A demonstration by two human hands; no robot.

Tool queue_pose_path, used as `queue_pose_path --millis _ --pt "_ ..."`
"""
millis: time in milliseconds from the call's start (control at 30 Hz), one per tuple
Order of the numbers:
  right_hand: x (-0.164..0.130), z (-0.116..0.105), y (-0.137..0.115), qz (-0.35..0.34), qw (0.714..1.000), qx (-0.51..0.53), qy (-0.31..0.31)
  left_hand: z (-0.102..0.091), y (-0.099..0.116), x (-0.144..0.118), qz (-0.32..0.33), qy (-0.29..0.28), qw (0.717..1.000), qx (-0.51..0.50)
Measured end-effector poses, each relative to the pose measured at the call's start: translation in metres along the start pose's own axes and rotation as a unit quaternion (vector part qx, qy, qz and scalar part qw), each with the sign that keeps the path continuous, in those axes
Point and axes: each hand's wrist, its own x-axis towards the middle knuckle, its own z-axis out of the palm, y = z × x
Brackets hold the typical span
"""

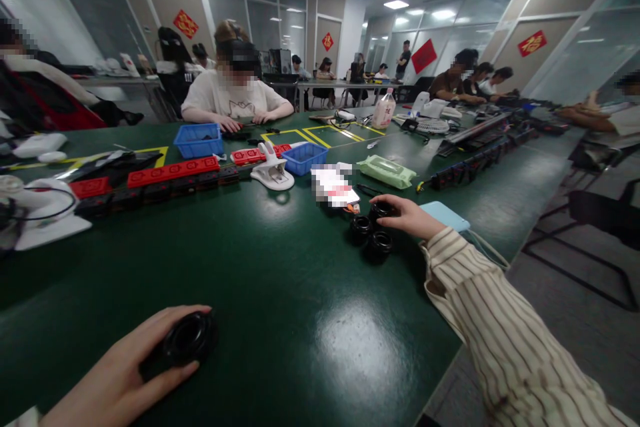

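At the lower left, my left hand (pixel 125 363) has its thumb and fingers closed around a round black ring-shaped part (pixel 191 339) with a hollow centre, at the green table top (pixel 270 287). My right hand (pixel 413 217), in a striped sleeve, reaches to the right side and grips a similar black ring-shaped part (pixel 380 210) by its edge. Close against that one stand two more black parts, a left one (pixel 360 229) and a front one (pixel 380 243). Whether the gripped right part touches the table is hidden.
Behind my right hand lie a light-blue flat box (pixel 445 215) with a cable and a green wipes pack (pixel 387 171). Blue bins (pixel 305 159), a white clip stand (pixel 273 170) and red-black power strips (pixel 173 173) line the middle. A person (pixel 237 90) sits opposite.
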Motion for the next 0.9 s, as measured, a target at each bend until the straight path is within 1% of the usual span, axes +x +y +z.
queue_pose_path --millis 233,400,567,633,733,767,800,833,900 --pt "-0.002 0.0 -0.008 -0.003 1.0 -0.024 0.007 0.001 0.002 0.0 0.005 0.005 1.0 0.008" --pt "0.0 0.005 -0.012 -0.006 0.996 -0.084 -0.027 0.0 0.002 0.0 0.01 0.002 1.0 0.016" --pt "0.0 0.001 -0.011 -0.021 0.99 -0.138 -0.017 -0.001 0.003 -0.001 0.01 -0.007 1.0 0.019" --pt "-0.004 -0.004 -0.009 -0.028 0.994 -0.104 -0.012 -0.001 0.004 -0.001 0.009 0.0 1.0 0.025" --pt "-0.008 -0.007 -0.008 -0.051 0.997 0.005 0.051 -0.003 0.007 0.0 0.007 0.011 1.0 0.029" --pt "-0.008 -0.006 -0.009 -0.063 0.996 0.021 0.064 -0.003 0.008 0.0 0.006 0.012 0.999 0.028" --pt "-0.007 -0.004 -0.009 -0.075 0.995 0.021 0.063 -0.003 0.009 0.0 0.006 0.013 0.999 0.028" --pt "-0.006 -0.001 -0.01 -0.082 0.995 0.008 0.048 -0.003 0.01 0.0 0.006 0.015 0.999 0.028" --pt "-0.002 0.007 -0.011 -0.081 0.996 -0.024 -0.001 -0.003 0.011 0.001 0.007 0.018 0.999 0.03"
